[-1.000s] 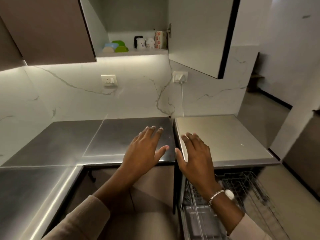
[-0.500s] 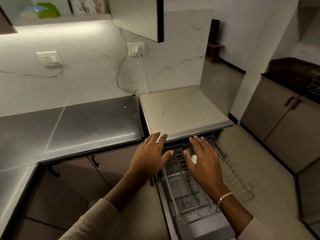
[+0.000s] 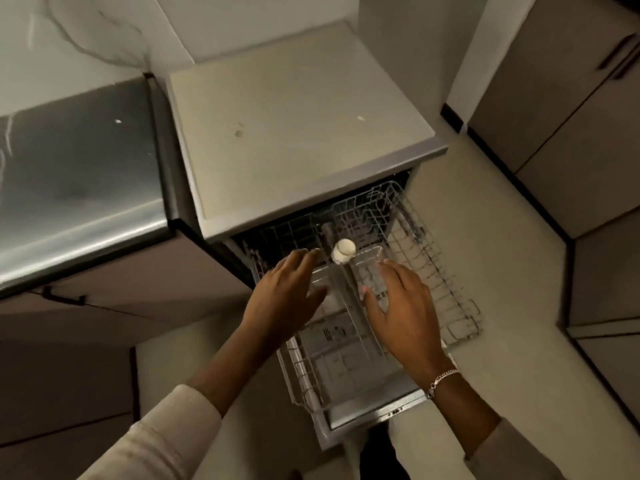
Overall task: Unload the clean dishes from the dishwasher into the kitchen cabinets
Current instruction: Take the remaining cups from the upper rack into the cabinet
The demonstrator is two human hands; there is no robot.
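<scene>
The dishwasher [image 3: 298, 133] stands open below me, its door [image 3: 374, 415] folded down and a wire rack [image 3: 446, 299] pulled out over it. A small white cup [image 3: 343, 250] lies on its side near the rack's far middle. My left hand [image 3: 284, 292] hovers over the rack's left part, fingers straight, just left of the cup. My right hand [image 3: 403, 306], with a silver bracelet on the wrist, hovers flat over the rack's middle, a little nearer than the cup. Neither hand holds anything.
A steel countertop [image 3: 79, 174] runs to the left of the dishwasher, with lower cabinet doors [image 3: 104, 289] under it. More cabinets [image 3: 568, 116] stand at the right across a strip of pale floor [image 3: 512, 341].
My view has tipped down from the wall cupboard to the dishwasher. Both hands have dropped from countertop height to just over the pulled-out rack, near the white cup.
</scene>
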